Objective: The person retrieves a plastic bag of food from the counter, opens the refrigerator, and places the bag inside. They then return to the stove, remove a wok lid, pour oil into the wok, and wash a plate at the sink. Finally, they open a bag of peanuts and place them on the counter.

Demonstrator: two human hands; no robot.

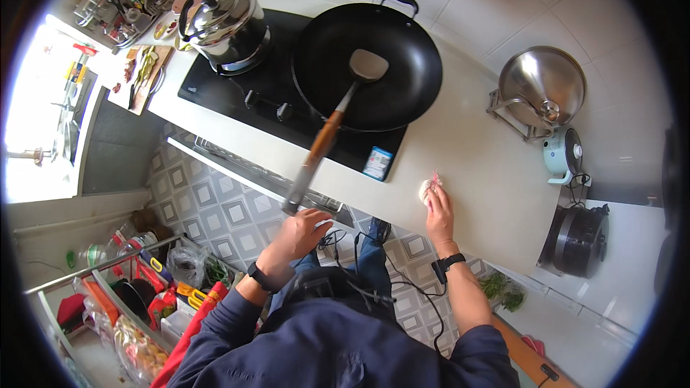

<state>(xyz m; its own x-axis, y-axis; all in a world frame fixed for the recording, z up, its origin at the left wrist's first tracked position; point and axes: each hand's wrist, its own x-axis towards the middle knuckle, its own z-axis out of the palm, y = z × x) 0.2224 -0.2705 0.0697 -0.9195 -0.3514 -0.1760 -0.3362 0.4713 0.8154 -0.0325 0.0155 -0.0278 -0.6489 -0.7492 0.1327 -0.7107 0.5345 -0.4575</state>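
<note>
My right hand (440, 218) presses a crumpled white-and-pink cloth (425, 192) onto the pale countertop (480, 188), right of the gas hob (226, 89). Holding nothing, my left hand (302, 233) hovers in front of the counter edge with its fingers bent and somewhat apart. Just beyond those fingers is the handle end of a metal wok spatula (323, 137); whether they touch is unclear. The spatula's blade lies inside a large black wok (409, 59) on the hob's right side, and its wood-and-metal handle sticks out over the counter edge.
A steel pot with a lid (229, 27) stands on the left burner. Farther left lies a cutting board (143, 78) with chopped food and a knife. A steel lid on a rack (539, 89) and a small light-blue cooker (560, 153) stand right. Below the hob, a wire-basket drawer (259, 175) is pulled out.
</note>
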